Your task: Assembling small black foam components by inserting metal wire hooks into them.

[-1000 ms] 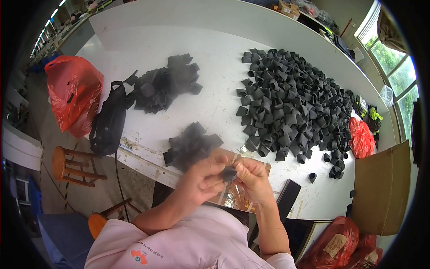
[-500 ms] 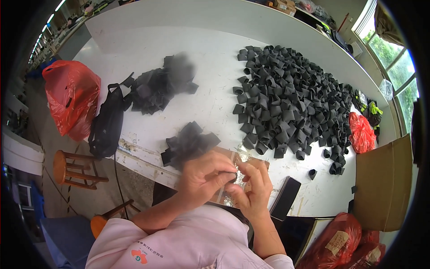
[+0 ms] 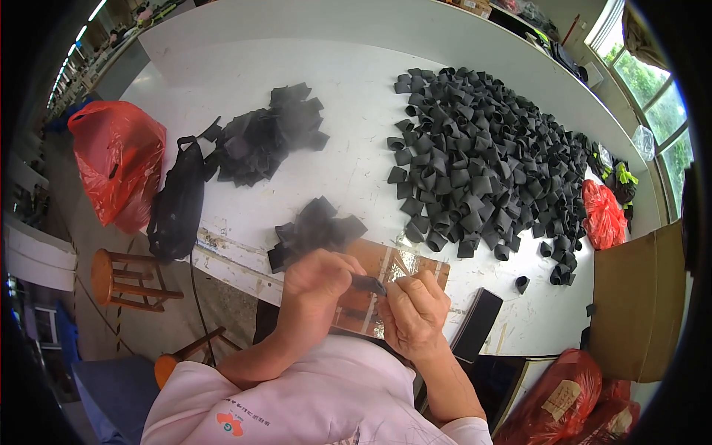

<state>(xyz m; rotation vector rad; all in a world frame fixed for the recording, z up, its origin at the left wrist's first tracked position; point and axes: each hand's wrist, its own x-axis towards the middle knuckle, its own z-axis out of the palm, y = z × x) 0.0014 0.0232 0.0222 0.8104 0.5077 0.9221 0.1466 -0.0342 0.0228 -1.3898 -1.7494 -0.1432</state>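
Note:
A small dark fabric strip [image 3: 365, 283] is stretched between my hands, close in front of my body. My left hand [image 3: 315, 285] pinches one end of it, fingers closed. At the other end, my right hand [image 3: 415, 308] grips the strip with curled fingers. Below both hands lies a brown board [image 3: 354, 305] with clear tape across it, partly covered by my wrists. Just past my left hand is a small heap of flat black fabric pieces [image 3: 315, 230]. On the right spreads a large pile of black fabric loops [image 3: 475, 163].
Another heap of flat black pieces [image 3: 263, 137] lies at the left, beside a black bag [image 3: 176, 204] and a red plastic bag [image 3: 122, 163]. A phone [image 3: 477, 325] rests right of the board. A cardboard box [image 3: 638, 304] and wooden stool [image 3: 111, 276] flank the table.
The fingers have regripped and more of the dark strip now shows between them. My left hand has turned, and my right hand has curled more tightly.

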